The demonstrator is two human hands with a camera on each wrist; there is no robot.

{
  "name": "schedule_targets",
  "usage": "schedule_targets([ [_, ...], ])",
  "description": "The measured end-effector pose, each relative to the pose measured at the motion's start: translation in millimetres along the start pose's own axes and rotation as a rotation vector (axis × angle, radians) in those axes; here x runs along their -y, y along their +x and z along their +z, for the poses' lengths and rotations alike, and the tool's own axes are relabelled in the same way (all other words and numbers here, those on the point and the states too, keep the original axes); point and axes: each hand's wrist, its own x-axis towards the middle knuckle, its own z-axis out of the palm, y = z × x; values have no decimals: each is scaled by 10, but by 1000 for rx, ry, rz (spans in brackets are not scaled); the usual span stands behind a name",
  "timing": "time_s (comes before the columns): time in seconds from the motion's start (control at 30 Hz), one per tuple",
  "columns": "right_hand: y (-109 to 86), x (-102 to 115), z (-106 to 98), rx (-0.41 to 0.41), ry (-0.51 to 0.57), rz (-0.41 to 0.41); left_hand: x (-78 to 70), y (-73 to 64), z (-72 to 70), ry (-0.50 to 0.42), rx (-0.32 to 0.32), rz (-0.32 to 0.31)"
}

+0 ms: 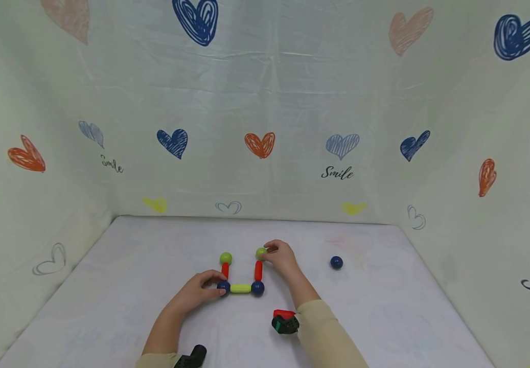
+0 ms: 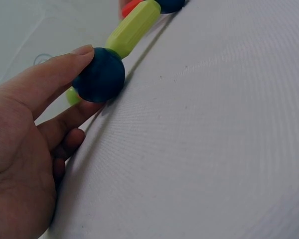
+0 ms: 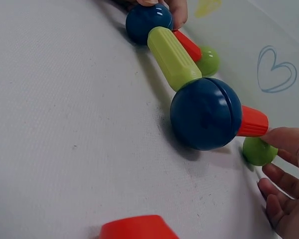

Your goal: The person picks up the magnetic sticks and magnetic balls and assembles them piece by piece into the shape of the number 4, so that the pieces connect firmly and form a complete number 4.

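A U-shaped build of balls and rods lies on the table. Its yellow-green rod (image 1: 240,289) joins two dark blue balls, the left one (image 2: 102,77) and the right one (image 3: 205,113). From these, a left red rod (image 1: 225,271) and a right red rod (image 1: 258,271) run away from me, each tipped by a green ball, left (image 1: 226,258) and right (image 1: 261,253). My left hand (image 1: 202,287) pinches the left blue ball between thumb and fingers. With thumb and fingertips, my right hand (image 1: 281,257) holds the right green ball.
A loose dark blue ball (image 1: 336,262) lies on the table to the right. Near my right forearm is a red piece (image 1: 284,314), partly hidden by the black wrist camera (image 1: 285,324). Behind the white-covered table (image 1: 384,306) hangs a heart-printed curtain (image 1: 292,194).
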Motion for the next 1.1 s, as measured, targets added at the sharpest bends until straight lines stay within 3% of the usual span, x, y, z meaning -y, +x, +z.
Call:
schedule_targets([
  [1.1,-50,13,-61,-14,17,7,-4,10,26,-1,-20,-23],
])
